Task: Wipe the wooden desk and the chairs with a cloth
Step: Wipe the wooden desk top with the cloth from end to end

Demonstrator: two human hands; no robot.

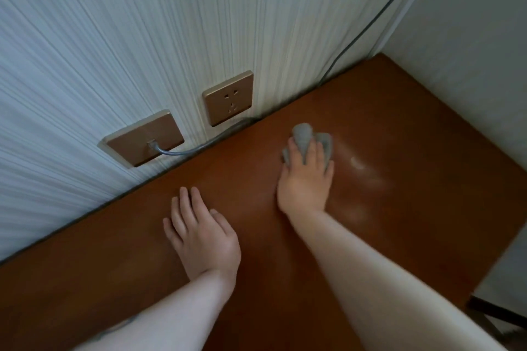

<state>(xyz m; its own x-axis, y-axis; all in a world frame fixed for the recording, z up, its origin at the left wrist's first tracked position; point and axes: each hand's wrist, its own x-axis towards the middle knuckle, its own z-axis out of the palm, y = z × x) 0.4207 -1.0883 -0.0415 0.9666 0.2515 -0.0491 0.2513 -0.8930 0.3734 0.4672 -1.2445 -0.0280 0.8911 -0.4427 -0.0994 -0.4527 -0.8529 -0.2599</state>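
Writing: none can be read on either wall plate or on the cloth
Cloth point(310, 141): grey, bunched, lying on the desk near the wall edge, just below the socket; its folds bulge out between and past the fingers; its long axis cannot be told in this crumpled state
Right hand point(305, 179): palm down on the cloth, fingers curled over it and gripping it, fingertips toward the wall
Left hand point(204, 232): released, flat on the bare desk, fingers straight and spread, pointing toward the wall; well apart from the cloth
Desk point(399, 137): reddish-brown wood, back edge against the wall, running from lower left to upper right; pale smears just right of the cloth
Socket point(228, 98): gold plate on the wall
Data plate point(142, 138): gold, with a grey cable point(199, 147) plugged in, running along the desk's back edge
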